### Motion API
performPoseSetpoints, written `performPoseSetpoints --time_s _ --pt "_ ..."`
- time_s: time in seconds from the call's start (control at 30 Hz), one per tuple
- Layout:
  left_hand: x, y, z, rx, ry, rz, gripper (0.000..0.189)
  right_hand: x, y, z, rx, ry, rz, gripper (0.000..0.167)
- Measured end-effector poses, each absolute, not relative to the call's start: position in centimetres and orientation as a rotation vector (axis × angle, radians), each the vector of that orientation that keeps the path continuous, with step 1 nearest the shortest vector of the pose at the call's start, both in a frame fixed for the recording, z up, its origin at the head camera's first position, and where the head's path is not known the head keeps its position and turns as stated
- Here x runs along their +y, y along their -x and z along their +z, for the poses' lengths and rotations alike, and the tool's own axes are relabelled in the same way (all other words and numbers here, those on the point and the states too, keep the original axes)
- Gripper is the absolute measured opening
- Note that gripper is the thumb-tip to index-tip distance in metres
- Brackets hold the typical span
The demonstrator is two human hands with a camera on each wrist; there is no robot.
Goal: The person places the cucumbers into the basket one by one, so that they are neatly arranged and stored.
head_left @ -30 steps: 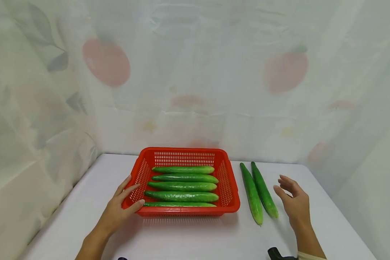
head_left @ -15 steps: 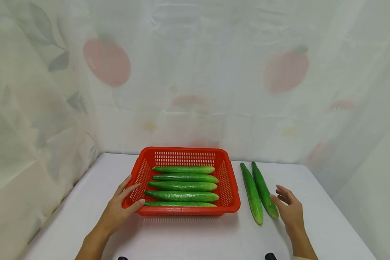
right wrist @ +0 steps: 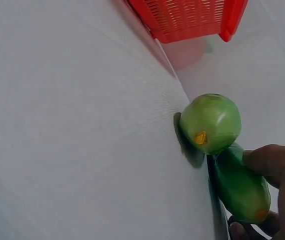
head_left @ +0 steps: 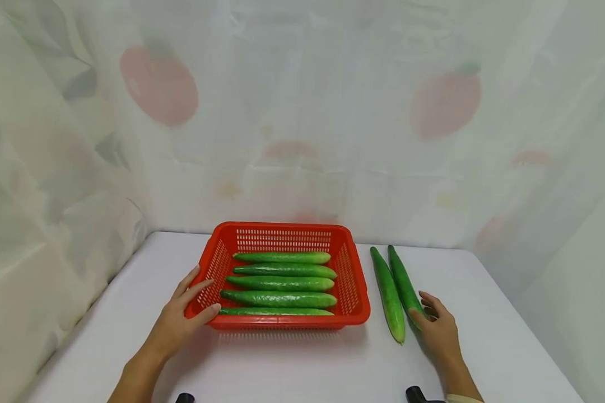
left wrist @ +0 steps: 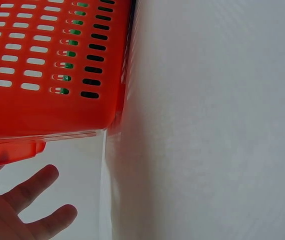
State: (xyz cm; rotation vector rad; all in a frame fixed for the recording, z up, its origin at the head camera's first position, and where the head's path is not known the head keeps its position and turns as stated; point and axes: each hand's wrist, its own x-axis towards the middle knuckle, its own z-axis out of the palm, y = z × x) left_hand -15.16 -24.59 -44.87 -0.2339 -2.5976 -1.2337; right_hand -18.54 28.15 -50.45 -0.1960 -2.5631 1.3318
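A red plastic basket (head_left: 355, 268) holds several green cucumbers (head_left: 279, 284) lying crosswise in a row. My left hand (head_left: 173, 324) rests at its left side with straight, spread fingers, the thumb on the front left corner of the rim. To the right of the basket, two more cucumbers lie side by side on the table. The nearer one to the basket (head_left: 389, 299) is untouched. My right hand (head_left: 440, 333) grips the outer cucumber (right wrist: 240, 187) by its near end, thumb on one side and fingers on the other, as the right wrist view shows.
A white-covered table (head_left: 292, 369) carries everything. Pale fruit-print curtains (head_left: 302, 112) hang behind it and along both sides. Dark camera mounts (head_left: 415, 393) show at the bottom edge of the head view.
My right hand has moved left and down onto the outer cucumber and closed around its near end. My left hand stays at the basket. The head view has tilted slightly.
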Motion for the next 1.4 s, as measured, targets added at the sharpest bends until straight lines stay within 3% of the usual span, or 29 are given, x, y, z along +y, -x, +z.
performPoseSetpoints --time_s 0.23,0.43,0.9,1.4 --pt "-24.9 15.3 -44.7 -2.588 0.241 -1.219 0.056 27.3 18.7 -50.9 -2.608 0.206 1.087 0.052" --pt "-25.1 15.3 -44.8 -2.598 0.232 -1.238 0.057 26.9 18.5 -50.9 -2.491 0.216 0.952 0.043" --pt "-25.0 15.4 -45.0 -2.591 0.228 -1.247 0.056 27.8 18.2 -49.3 -2.186 0.582 1.316 0.043" --pt "-24.6 15.1 -45.0 -2.594 0.231 -1.252 0.055 27.5 17.5 -46.3 -2.074 0.567 1.437 0.041"
